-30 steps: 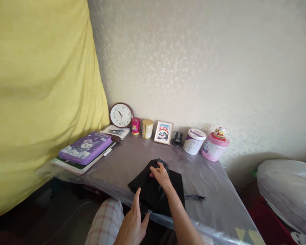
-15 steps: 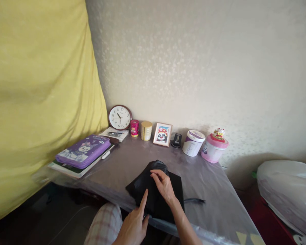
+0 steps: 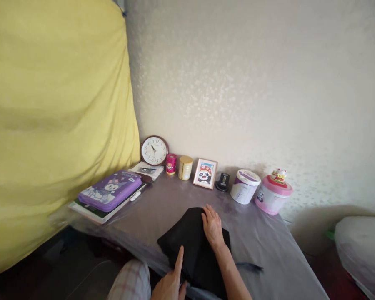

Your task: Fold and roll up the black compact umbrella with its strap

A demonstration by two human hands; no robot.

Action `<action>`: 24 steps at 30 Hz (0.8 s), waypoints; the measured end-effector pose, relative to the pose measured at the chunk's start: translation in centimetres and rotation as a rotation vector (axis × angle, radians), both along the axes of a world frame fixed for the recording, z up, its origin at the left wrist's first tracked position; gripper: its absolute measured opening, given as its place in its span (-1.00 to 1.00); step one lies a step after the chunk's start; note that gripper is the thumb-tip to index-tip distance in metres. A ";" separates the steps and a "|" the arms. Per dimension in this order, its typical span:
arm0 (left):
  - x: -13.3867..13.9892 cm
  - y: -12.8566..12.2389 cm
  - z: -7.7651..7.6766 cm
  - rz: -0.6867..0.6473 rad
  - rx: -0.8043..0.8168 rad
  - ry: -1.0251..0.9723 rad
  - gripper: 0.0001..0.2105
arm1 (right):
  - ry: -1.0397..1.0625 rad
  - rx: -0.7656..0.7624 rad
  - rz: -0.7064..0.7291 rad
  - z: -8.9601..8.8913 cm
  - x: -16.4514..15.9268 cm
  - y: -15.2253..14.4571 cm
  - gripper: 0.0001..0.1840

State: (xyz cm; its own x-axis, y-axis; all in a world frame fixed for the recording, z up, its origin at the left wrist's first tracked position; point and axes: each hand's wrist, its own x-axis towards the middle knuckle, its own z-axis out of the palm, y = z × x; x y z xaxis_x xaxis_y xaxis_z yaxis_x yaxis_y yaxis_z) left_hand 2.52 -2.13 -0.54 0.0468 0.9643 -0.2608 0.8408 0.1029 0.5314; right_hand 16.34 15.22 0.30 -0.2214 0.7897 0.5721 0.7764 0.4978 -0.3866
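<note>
A piece of thin black fabric (image 3: 195, 246) lies spread over the near part of the table, its outline angular and its near edge reaching the table's front. My right hand (image 3: 213, 225) rests flat on its far right part, fingers stretched forward. At the near left edge is my left hand (image 3: 171, 277), its index finger pointing out straight along the fabric and the thumb apart from it. Its other fingers are hidden from view. A dark strap or cord (image 3: 250, 266) sticks out to the right of the fabric, beyond my right forearm.
Along the wall stand a round clock (image 3: 155, 150), a pink tin (image 3: 171, 164), a yellow tin (image 3: 185, 168), a framed panda picture (image 3: 205, 173), a white tub (image 3: 245, 187) and a pink tub (image 3: 272, 198). A purple case (image 3: 111, 189) lies on books at left. A yellow curtain (image 3: 59, 104) hangs there.
My right hand has gone from bent fingers above the fabric to lying flat on it, farther right. The fabric's raised far fold is now smoothed down. The whole view has shifted slightly.
</note>
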 end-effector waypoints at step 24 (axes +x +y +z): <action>-0.1 0.3 -0.7 0.017 -0.041 0.004 -0.33 | 0.255 -0.199 -0.292 -1.5 9.6 -3.7 -0.50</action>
State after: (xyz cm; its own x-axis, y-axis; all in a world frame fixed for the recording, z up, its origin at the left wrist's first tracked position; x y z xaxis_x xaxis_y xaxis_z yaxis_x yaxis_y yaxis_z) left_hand 2.40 -1.79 -1.26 0.0296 0.9535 -0.2998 0.8408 0.1384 0.5233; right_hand 25.96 11.49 -1.19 0.1561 0.8985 0.4103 0.7405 0.1685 -0.6506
